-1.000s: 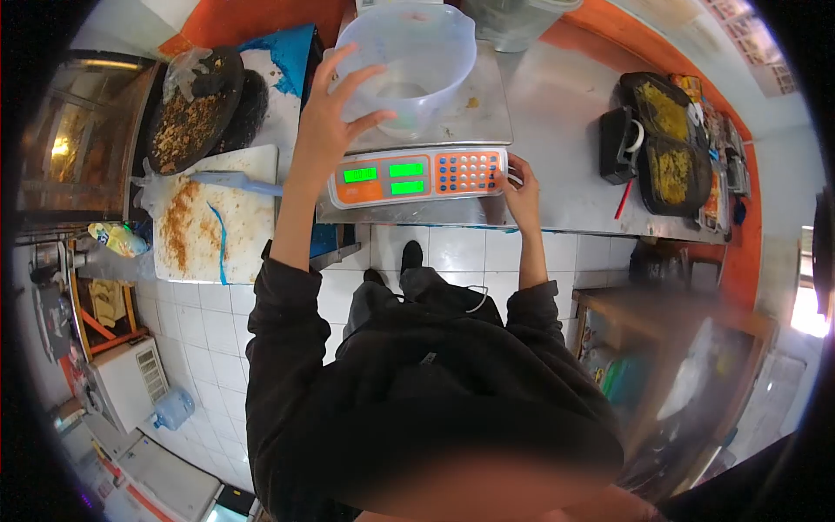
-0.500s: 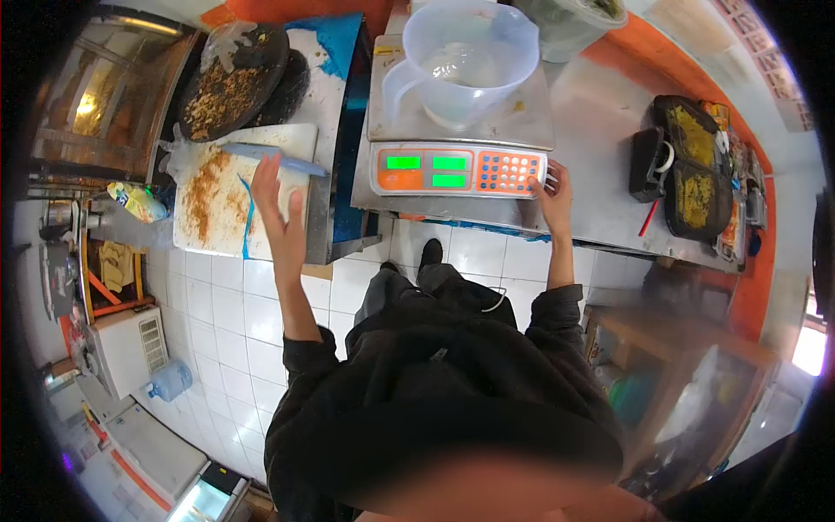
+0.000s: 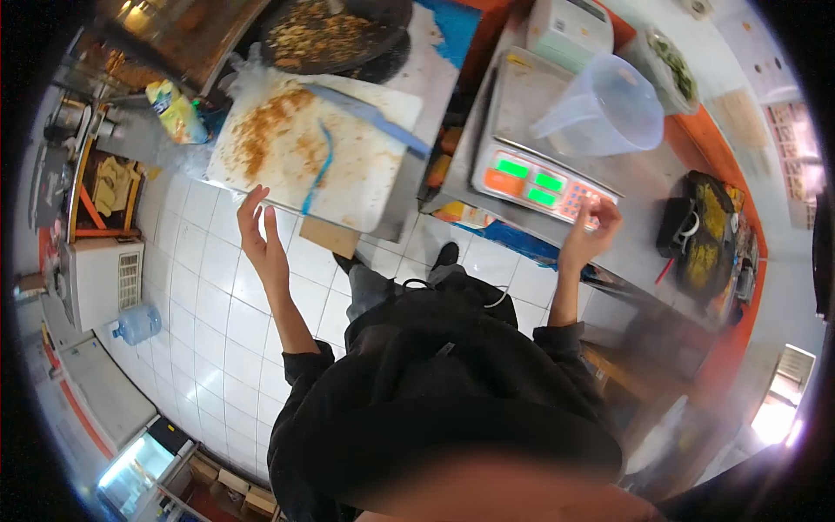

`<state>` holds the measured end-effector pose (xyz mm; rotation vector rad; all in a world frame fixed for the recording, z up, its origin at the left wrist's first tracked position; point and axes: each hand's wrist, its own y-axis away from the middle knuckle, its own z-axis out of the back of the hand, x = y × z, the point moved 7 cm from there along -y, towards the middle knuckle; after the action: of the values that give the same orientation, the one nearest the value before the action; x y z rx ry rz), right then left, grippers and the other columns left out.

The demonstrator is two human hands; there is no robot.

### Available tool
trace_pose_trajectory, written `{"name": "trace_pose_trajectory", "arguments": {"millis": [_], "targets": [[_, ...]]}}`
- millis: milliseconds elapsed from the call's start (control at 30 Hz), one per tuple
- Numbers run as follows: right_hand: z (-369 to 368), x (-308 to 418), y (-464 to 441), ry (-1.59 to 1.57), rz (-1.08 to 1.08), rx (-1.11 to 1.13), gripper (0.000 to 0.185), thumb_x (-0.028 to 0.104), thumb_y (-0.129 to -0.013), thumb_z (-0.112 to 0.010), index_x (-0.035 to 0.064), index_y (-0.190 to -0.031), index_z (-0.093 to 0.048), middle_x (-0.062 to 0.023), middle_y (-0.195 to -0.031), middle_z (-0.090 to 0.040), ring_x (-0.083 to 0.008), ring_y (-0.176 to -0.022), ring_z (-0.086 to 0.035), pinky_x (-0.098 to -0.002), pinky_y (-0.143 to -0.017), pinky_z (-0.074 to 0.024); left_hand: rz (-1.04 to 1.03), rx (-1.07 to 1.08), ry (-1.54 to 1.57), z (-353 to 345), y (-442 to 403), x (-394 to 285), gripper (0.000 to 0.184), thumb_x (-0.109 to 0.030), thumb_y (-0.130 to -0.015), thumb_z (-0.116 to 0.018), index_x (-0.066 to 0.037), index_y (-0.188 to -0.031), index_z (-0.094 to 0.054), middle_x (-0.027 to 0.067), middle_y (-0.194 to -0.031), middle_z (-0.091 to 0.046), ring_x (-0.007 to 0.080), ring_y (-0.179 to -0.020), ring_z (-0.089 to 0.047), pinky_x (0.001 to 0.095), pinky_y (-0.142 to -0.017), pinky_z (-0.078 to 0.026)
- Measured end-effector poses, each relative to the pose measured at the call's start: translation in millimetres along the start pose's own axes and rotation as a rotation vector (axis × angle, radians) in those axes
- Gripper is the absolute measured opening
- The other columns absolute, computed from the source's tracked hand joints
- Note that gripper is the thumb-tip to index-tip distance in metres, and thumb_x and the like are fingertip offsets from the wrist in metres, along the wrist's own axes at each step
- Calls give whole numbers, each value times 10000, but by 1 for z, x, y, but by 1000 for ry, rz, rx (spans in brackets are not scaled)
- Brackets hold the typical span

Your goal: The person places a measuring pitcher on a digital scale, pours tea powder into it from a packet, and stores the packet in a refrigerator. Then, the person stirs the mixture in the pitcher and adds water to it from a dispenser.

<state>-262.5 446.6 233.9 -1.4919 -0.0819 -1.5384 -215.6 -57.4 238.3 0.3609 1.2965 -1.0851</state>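
My left hand (image 3: 264,239) is open in the air by the front edge of a white cutting board (image 3: 361,187), fingers apart and nothing in them. On the board lie brown crumbs (image 3: 261,139), a knife with a blue-grey blade (image 3: 370,117) and a blue strip (image 3: 319,170). My right hand (image 3: 591,233) is at the keypad end of a digital scale (image 3: 531,181), fingers loosely bent and holding nothing visible. Whether a fingertip touches the keys I cannot tell. A translucent plastic measuring jug (image 3: 613,109) appears to stand on the right part of the metal platform (image 3: 522,100).
A dark pan of brown food bits (image 3: 326,35) sits behind the board. Beyond the scale are a pale box (image 3: 570,33) and a tub with green contents (image 3: 670,70). A black case (image 3: 700,230) lies at right. A yellow packet (image 3: 177,111) stands left.
The view has swung left, so the board and scale appear farther right and tilted. My left hand has drawn back from over the board. My right hand stays by the keypad.
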Motion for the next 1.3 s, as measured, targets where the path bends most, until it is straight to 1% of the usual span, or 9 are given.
{"name": "trace_pose_trajectory", "arguments": {"millis": [133,267,433,533,667,867,1067,1233,1300], "targets": [[-140,154,58,-159,374,314,219,10,-703,-727,15,-825,-546,-66,-753,-555,-145,-656,-516,-256,-621,-432,-45,-65,-111,77,-23,36,117,-99,-895,-501,-25,-864,-585,151,-1135,-564,254,-1126,-490,360,-966,-335],[-291,259,139,-425,384,726,172,5,-721,-717,19,-866,-624,-62,-792,-643,-124,-669,-588,-224,-593,-461,49,-146,-148,166,-35,75,174,-118,-900,-499,-15,-765,-537,133,-1145,-566,267,-1128,-488,352,-951,-341],[-490,333,233,-576,-5,1083,228,160,-835,-626,20,-1013,-610,-92,-874,-632,-174,-789,-595,-281,-726,-468,279,-284,-176,268,-35,121,262,-181,-932,-437,16,-1048,-564,88,-995,-572,134,-735,-464,283,-801,-391],[-580,355,278,-415,283,902,283,155,-853,-600,-8,-1081,-558,-127,-1011,-569,-221,-903,-575,-323,-772,-467,282,-345,-193,306,-30,144,266,-189,-934,-436,18,-1037,-565,93,-981,-575,158,-804,-501,298,-828,-390],[-618,428,303,140,972,463,382,171,-810,-598,8,-1145,-516,-149,-1174,-467,-300,-981,-480,-395,-870,-379,325,-418,-253,335,-24,164,260,-203,-941,-427,14,-958,-570,103,-991,-579,191,-905,-521,326,-872,-381],[-690,439,307,533,1052,685,286,174,-765,-560,37,-1017,-564,-88,-885,-619,-225,-941,-501,-355,-801,-339,387,-481,-150,342,-22,183,284,-213,-952,-412,-13,-793,-536,121,-1041,-582,235,-1026,-506,360,-926,-353],[-641,444,327,145,1170,806,288,156,-767,-539,134,-1052,-573,-49,-783,-619,-194,-749,-562,-350,-684,-421,305,-298,-66,311,-83,181,247,-184,-945,-428,-7,-811,-537,134,-1058,-583,248,-1031,-514,355,-925,-359],[-559,448,302,14,1158,619,430,143,-739,-538,349,-1113,-584,-12,-705,-582,-158,-661,-559,-291,-560,-456,10,-221,-48,290,-140,155,255,-119,-904,-490,7,-1127,-477,135,-1235,-477,247,-1134,-462,368,-953,-367],[-505,460,272,-180,1130,748,382,185,-752,-577,282,-1120,-539,-27,-761,-639,-180,-859,-556,-400,-820,-386,-138,-117,-12,267,-165,121,553,-318,-849,-601,-2,-1247,-383,145,-1307,-402,276,-1182,-428,418,-986,-341]]}}
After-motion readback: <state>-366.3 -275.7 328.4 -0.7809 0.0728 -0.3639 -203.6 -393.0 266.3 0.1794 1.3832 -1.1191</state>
